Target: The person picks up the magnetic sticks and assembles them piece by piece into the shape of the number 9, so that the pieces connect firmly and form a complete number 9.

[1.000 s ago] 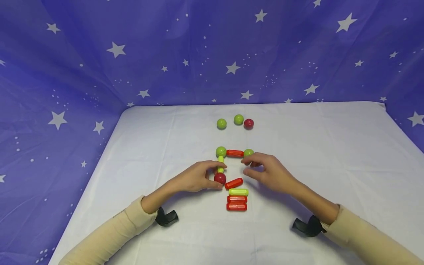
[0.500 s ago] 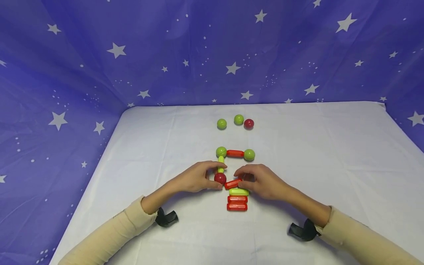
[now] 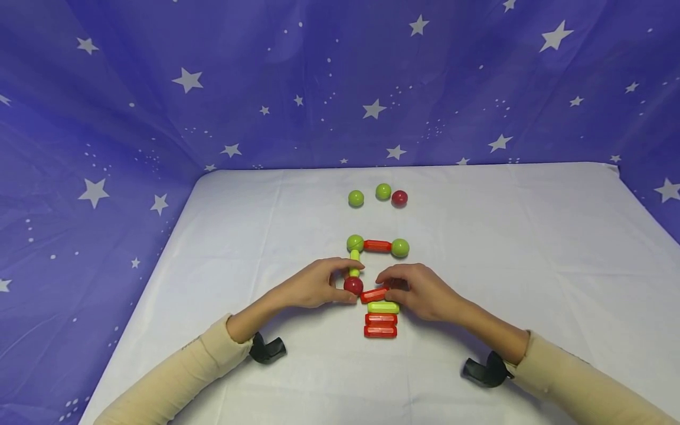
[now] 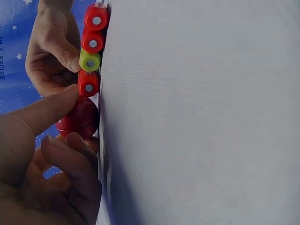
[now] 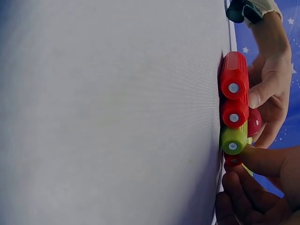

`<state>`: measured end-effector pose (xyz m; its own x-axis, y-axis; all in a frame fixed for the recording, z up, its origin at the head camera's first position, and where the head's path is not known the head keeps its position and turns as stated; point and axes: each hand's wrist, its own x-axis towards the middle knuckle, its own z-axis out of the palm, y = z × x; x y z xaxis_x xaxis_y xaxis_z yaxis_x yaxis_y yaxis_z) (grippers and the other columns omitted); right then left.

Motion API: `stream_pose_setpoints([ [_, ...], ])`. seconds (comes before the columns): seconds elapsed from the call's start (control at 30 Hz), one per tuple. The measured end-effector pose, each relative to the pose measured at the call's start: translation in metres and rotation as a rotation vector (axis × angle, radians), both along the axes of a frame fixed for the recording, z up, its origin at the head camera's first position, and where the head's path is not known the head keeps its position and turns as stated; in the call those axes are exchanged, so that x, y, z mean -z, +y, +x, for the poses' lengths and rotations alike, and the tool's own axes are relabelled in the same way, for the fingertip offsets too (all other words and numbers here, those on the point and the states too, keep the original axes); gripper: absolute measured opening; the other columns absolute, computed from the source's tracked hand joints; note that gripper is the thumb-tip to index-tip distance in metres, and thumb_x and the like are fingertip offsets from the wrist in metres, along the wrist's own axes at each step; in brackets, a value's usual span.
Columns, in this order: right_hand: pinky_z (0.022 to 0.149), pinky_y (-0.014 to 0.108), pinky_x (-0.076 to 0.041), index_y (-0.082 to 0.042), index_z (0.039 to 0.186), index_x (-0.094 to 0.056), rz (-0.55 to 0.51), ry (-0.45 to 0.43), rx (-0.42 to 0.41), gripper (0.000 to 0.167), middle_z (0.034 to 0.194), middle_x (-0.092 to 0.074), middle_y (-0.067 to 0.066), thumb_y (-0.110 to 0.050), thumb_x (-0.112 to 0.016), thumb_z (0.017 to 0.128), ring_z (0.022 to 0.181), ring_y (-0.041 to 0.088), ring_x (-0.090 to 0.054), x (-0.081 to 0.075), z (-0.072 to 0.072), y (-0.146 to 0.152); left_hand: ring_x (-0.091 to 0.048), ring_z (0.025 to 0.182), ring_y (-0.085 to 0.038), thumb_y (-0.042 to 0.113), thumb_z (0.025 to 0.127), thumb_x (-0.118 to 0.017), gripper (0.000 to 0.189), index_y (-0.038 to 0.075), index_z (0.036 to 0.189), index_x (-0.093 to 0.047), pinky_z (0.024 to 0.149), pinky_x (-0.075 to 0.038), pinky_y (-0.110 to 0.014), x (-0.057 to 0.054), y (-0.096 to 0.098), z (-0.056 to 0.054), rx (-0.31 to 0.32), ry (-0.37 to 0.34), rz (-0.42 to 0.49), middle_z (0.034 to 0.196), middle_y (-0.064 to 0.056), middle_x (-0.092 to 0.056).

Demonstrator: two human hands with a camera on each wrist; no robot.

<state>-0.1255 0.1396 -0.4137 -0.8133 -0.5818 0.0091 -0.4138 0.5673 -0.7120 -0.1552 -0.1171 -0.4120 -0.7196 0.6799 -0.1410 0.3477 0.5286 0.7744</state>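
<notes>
My left hand (image 3: 313,284) holds a red ball (image 3: 353,285) between thumb and fingers. That ball joins the lower end of a yellow-green magnetic rod (image 3: 354,256), partly covered by my fingers. A green ball (image 3: 355,242) tops the rod, and a ribbed red rod (image 3: 378,246) runs from it to another green ball (image 3: 400,248). With thumb and fingertips, my right hand (image 3: 427,293) pinches the near end of a slanted red magnetic rod (image 3: 374,294), whose other end lies close to the red ball. In the left wrist view this rod's silver disc end (image 4: 88,87) faces the camera.
Below the slanted rod lie a yellow-green rod (image 3: 383,307) and two red rods, an upper one (image 3: 381,319) and a lower one (image 3: 380,332), stacked side by side. Farther back sit two green balls and a red ball (image 3: 399,198) on the white tablecloth (image 3: 510,236). A starry curtain stands behind.
My right hand has come away from the right green ball, down toward me, and taken hold of the slanted red rod. The left hand stays on the red ball.
</notes>
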Motion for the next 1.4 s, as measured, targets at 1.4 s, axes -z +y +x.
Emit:
stream_pose_setpoints([
  [1.4,0.072,0.029,-0.048,-0.009,0.104,-0.073,-0.034,-0.012,0.045,0.019,0.091,-0.064,-0.008,-0.003,-0.073,0.086,0.080,0.012,-0.056,-0.0013,0.0002,0.0053,-0.050,0.089,-0.019,0.022,0.083,-0.082,0.058,0.014,0.136,-0.059,0.073,-0.043,-0.030,0.0012,0.0003,-0.0002,-0.013,-0.036,0.018,0.112,0.000,-0.057],
])
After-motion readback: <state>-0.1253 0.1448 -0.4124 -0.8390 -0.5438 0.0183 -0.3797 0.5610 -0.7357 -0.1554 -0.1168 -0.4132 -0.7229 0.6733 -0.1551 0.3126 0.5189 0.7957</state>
